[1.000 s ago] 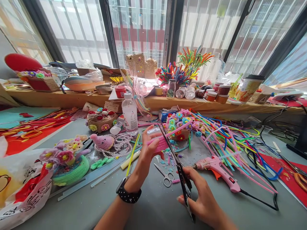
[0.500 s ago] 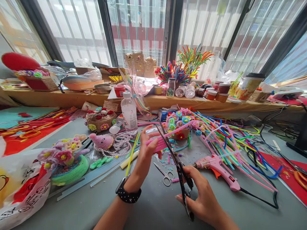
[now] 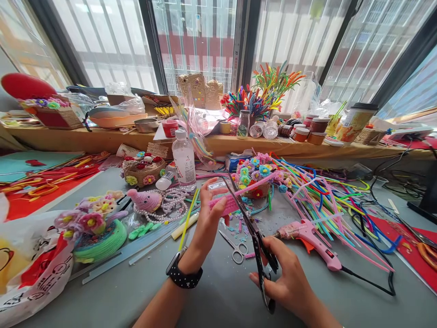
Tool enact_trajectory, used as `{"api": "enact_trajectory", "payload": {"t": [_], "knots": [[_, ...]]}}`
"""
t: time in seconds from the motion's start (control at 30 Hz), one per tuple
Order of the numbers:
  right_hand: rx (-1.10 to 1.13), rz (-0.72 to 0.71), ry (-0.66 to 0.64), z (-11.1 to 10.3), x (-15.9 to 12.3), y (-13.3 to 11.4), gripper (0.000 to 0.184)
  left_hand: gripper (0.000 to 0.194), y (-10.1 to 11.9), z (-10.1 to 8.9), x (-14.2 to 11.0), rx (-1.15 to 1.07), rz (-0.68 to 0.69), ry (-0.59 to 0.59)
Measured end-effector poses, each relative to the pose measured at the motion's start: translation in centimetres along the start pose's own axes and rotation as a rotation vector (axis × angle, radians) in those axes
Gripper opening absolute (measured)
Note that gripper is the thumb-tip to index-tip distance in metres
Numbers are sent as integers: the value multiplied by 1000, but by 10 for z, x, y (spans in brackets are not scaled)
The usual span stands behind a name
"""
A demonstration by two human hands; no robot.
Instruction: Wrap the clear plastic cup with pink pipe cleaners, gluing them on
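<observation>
My left hand (image 3: 204, 223), with a watch on the wrist, is closed on a pink pipe cleaner (image 3: 262, 182), most of it in a flat pink bundle against the fingers. One loose end runs out to the right. My right hand (image 3: 290, 275) grips a large pair of dark scissors (image 3: 253, 226) by the handles. Their long blades point up and left and lie across the pink strand close to my left fingers; whether they touch it I cannot tell. Below them, small silver scissors (image 3: 238, 253) rest on the table among pipe cleaner scraps.
To the right lie a pink glue gun (image 3: 316, 243) with its black cord and a heap of coloured pipe cleaners (image 3: 327, 191). A flower basket (image 3: 257, 175), a clear bottle (image 3: 183, 159), bead strings (image 3: 174, 205) and a green flower piece (image 3: 102, 241) surround my hands.
The scissors and my right hand have shifted very slightly. My left hand keeps its hold on the pink pipe cleaner, nearly unmoved.
</observation>
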State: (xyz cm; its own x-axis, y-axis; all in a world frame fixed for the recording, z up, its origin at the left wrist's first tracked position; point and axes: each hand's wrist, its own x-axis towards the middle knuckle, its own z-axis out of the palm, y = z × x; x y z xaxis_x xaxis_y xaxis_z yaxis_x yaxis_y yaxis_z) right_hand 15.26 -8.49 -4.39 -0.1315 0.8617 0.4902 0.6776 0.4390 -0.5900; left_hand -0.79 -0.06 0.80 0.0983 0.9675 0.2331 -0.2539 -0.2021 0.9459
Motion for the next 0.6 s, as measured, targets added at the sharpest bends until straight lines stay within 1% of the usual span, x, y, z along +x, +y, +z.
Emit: {"api": "enact_trajectory", "payload": {"t": [0.17,0.33,0.43,0.6], "knots": [[30,17,-25,-1,1,-1,19,50,-3,-1,1,16,-8,-9],[85,58,-120,-7,3,-3,20,49,-1,0,1,44,-31,14],[97,89,-158,-8,3,-4,20,48,-1,0,0,62,-42,-2],[82,105,-114,-6,2,-4,21,49,0,2,-1,89,-58,-23]]}}
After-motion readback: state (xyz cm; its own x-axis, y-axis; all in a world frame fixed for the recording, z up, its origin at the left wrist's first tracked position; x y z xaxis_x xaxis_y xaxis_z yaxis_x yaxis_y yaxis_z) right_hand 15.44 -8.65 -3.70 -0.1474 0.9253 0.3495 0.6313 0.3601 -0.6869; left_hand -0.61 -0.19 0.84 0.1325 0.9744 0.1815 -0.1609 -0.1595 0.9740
